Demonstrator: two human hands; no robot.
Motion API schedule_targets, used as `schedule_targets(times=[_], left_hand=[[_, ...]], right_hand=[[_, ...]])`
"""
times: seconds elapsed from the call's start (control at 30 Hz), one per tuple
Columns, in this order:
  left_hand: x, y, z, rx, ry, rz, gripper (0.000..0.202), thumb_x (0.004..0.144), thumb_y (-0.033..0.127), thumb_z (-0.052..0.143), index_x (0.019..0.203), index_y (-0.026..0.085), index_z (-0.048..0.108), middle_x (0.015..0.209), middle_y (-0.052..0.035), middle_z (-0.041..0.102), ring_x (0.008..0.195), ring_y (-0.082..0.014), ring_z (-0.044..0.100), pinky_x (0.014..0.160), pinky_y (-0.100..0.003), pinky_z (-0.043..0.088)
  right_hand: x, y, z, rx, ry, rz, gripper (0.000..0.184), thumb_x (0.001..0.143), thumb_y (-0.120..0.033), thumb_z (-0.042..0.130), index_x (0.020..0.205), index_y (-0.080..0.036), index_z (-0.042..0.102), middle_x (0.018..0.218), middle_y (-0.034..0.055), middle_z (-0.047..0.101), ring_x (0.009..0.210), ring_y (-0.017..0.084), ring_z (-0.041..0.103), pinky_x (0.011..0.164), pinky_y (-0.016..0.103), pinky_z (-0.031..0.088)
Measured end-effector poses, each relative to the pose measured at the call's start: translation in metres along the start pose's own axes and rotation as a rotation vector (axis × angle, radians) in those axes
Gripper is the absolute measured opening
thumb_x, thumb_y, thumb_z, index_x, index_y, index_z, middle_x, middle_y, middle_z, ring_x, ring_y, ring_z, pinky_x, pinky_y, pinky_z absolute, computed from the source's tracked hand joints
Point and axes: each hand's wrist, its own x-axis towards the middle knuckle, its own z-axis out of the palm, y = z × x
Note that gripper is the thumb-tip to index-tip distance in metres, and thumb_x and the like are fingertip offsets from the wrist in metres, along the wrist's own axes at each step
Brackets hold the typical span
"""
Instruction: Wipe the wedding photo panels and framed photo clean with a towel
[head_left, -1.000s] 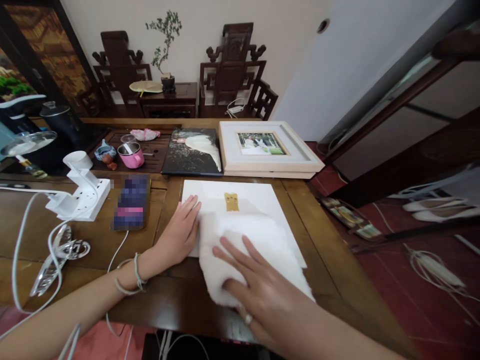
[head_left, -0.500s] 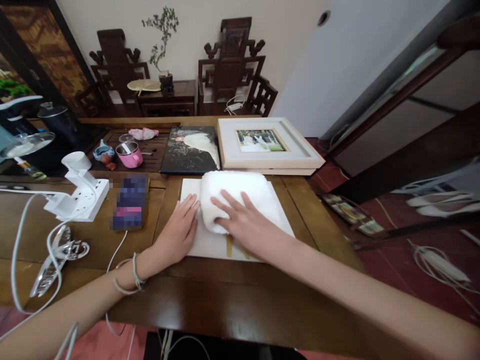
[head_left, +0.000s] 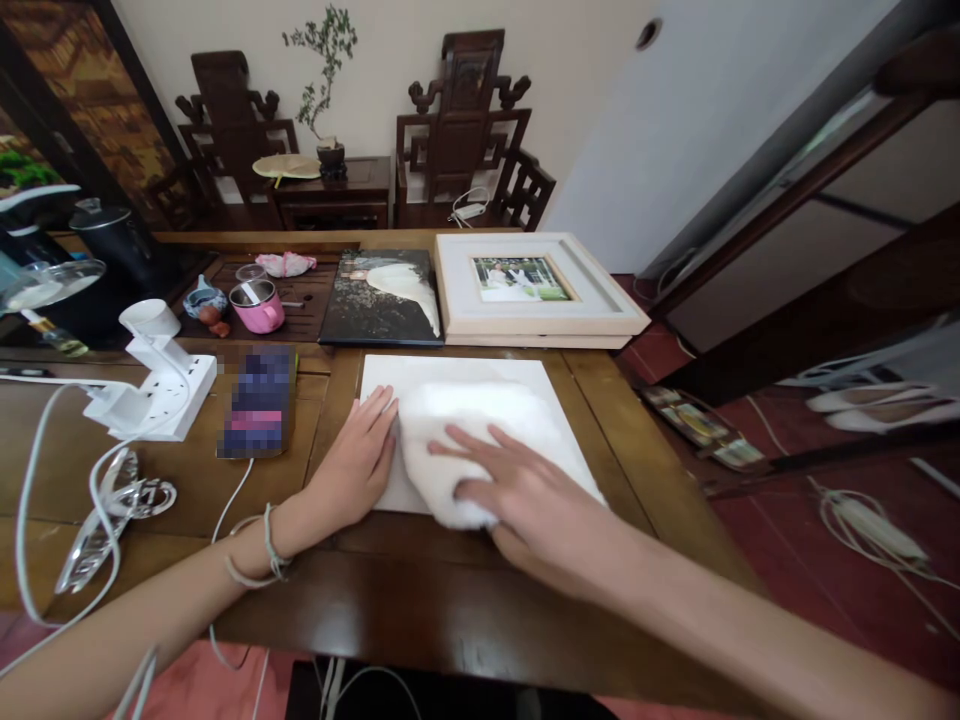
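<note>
A folded, fluffy white cloth (head_left: 442, 420) lies on a flat white board (head_left: 517, 370) at the front of the wooden table. My right hand (head_left: 517, 480) is on top of the cloth, fingers spread over it and thumb curled at its near edge, gripping and pressing it. The cloth reaches the board's near edge. With fingers stretched out, my left hand (head_left: 360, 455) rests flat on the board's left edge, just beside the cloth. The board's near right part is hidden under my right hand and forearm.
Behind the board lie a dark picture panel (head_left: 360, 310) and a framed photo (head_left: 600, 310). To the left are a phone (head_left: 262, 400) on a cable, a power strip (head_left: 180, 400), a shiny hair claw (head_left: 105, 530) and a pink cup (head_left: 259, 312).
My right hand has drawn the white cloth toward me, from the board's far edge to its near edge. My left hand stays in place on the board.
</note>
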Motion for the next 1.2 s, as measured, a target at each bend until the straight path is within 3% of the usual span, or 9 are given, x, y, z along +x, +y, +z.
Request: schedule_targets(times=[0.13,0.23,0.4,0.53,0.67,0.87,0.97,1.07,1.2], left_hand=[[0.001,0.001,-0.001,0.008,0.004,0.007,0.043,0.099,0.020,0.030,0.141,0.015,0.035,0.152,-0.0174,0.033,0.145,-0.0269,0.023,0.118,-0.055,0.018],[0.001,0.001,-0.001,0.012,0.004,0.008,0.043,0.099,0.019,0.030,0.141,0.015,0.034,0.153,-0.0172,0.033,0.145,-0.0265,0.022,0.118,-0.055,0.018],[0.000,0.002,-0.001,0.014,-0.021,-0.017,0.044,0.098,0.017,0.030,0.141,0.012,0.035,0.153,-0.0191,0.032,0.145,-0.0267,0.021,0.118,-0.055,0.018],[0.000,0.001,0.000,0.019,0.010,0.010,0.045,0.096,0.015,0.030,0.142,0.014,0.035,0.152,-0.0172,0.034,0.145,-0.0260,0.021,0.118,-0.054,0.018],[0.000,0.000,0.001,0.011,0.013,-0.001,0.044,0.098,0.019,0.031,0.142,0.016,0.036,0.152,-0.0157,0.034,0.145,-0.0261,0.023,0.118,-0.055,0.017],[0.001,0.003,-0.003,-0.114,0.029,-0.056,0.045,0.100,0.026,0.030,0.144,0.015,0.034,0.153,-0.0147,0.034,0.144,-0.0236,0.025,0.119,-0.051,0.016],[0.003,0.007,-0.009,-0.262,0.118,-0.162,0.047,0.101,0.033,0.028,0.146,0.018,0.032,0.152,-0.0116,0.036,0.142,-0.0212,0.032,0.119,-0.046,0.023],[0.005,0.011,-0.014,-0.340,0.217,-0.241,0.049,0.101,0.038,0.026,0.146,0.018,0.033,0.154,-0.0096,0.035,0.142,-0.0202,0.032,0.119,-0.044,0.024],[0.006,0.013,-0.013,-0.320,0.217,-0.213,0.050,0.102,0.040,0.025,0.144,0.018,0.036,0.152,-0.0092,0.037,0.141,-0.0202,0.033,0.119,-0.044,0.024]], right_hand=[[0.035,0.028,-0.003,-0.102,-0.024,0.093,0.055,0.063,0.007,0.045,0.112,-0.010,0.064,0.146,0.0186,0.044,0.140,0.036,0.027,0.110,0.061,0.027],[0.045,0.026,0.000,-0.154,-0.057,0.107,0.054,0.066,0.007,0.046,0.114,-0.009,0.064,0.147,0.0190,0.042,0.140,0.039,0.023,0.109,0.066,0.024],[0.013,-0.018,0.000,-0.043,-0.143,0.034,0.043,0.065,0.002,0.048,0.099,-0.011,0.069,0.145,0.0193,0.044,0.139,0.042,0.025,0.108,0.069,0.021],[-0.017,-0.041,-0.012,0.118,-0.138,-0.003,0.043,0.060,0.000,0.045,0.091,-0.018,0.068,0.134,0.0123,0.059,0.134,0.032,0.041,0.109,0.060,0.031],[-0.012,-0.022,-0.021,0.087,-0.130,0.051,0.048,0.062,0.004,0.043,0.099,-0.016,0.067,0.131,0.0157,0.060,0.134,0.027,0.041,0.110,0.050,0.035],[0.037,0.018,-0.008,-0.098,-0.076,0.146,0.053,0.067,0.005,0.046,0.116,-0.008,0.062,0.146,0.0212,0.043,0.141,0.036,0.025,0.112,0.059,0.025],[0.042,0.007,0.003,-0.079,-0.084,0.079,0.049,0.069,0.004,0.048,0.112,-0.009,0.065,0.148,0.0208,0.040,0.141,0.041,0.020,0.110,0.066,0.020],[0.027,-0.017,0.009,0.032,-0.112,-0.089,0.039,0.070,-0.002,0.051,0.103,-0.012,0.069,0.149,0.0204,0.038,0.141,0.041,0.018,0.110,0.067,0.014],[0.002,-0.035,-0.001,0.163,-0.138,-0.189,0.033,0.069,-0.005,0.050,0.093,-0.018,0.069,0.139,0.0133,0.053,0.137,0.034,0.035,0.112,0.060,0.022]])
